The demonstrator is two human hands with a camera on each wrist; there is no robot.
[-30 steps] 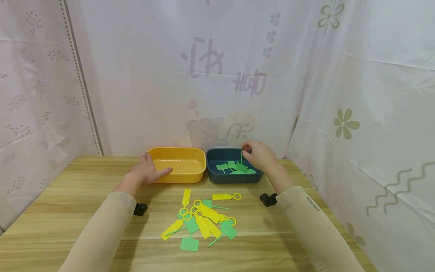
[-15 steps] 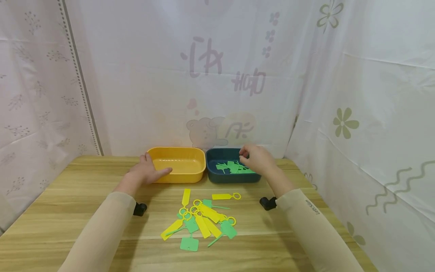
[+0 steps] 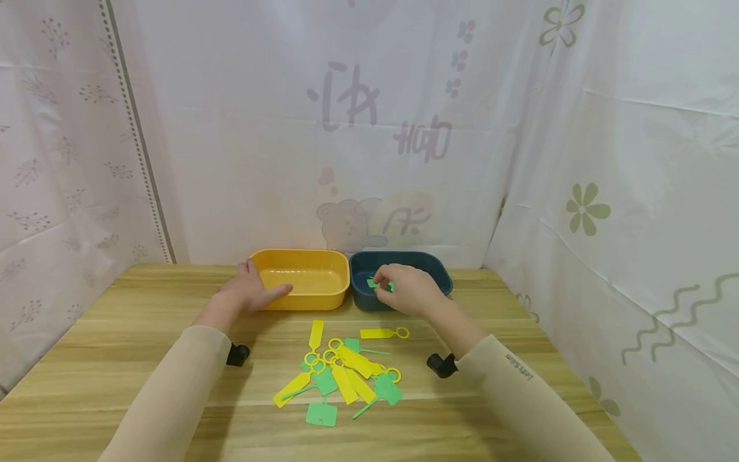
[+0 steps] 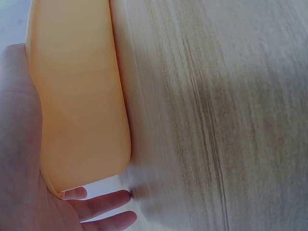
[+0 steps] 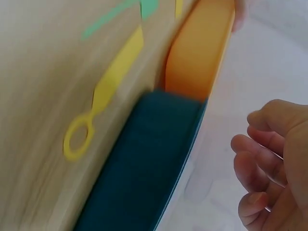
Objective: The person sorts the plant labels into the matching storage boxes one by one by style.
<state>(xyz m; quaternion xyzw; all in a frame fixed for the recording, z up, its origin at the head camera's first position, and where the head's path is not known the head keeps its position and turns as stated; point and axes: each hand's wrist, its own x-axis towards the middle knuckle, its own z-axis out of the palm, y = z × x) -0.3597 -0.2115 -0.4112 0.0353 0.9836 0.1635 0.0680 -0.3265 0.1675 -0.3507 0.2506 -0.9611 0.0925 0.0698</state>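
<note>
At the left end of the yellow plastic bin (image 3: 306,303), my left hand (image 3: 245,290) rests on the rim, thumb along the front and fingers extended down the side. In the left wrist view those fingers (image 4: 103,204) are spread out beyond the bin's corner. My right hand (image 3: 408,289) hovers over the dark blue bin (image 3: 430,262), its fingers loosely curled with nothing between them. Green tags (image 3: 371,282) lie inside that bin, mostly hidden by the hand. In front of both bins is a loose pile of yellow ring tags (image 3: 355,362) and green cable-tie tags (image 3: 321,414).
The two bins stand side by side near the back of the wooden table (image 3: 173,301). One yellow ring tag (image 3: 376,333) lies apart, before the blue bin. A printed curtain (image 3: 260,128) hangs close behind and along the sides.
My right hand lets a green tag drop into the blue bin, then moves left and down toward the bin's front rim. My left hand and the pile stay as they were.
</note>
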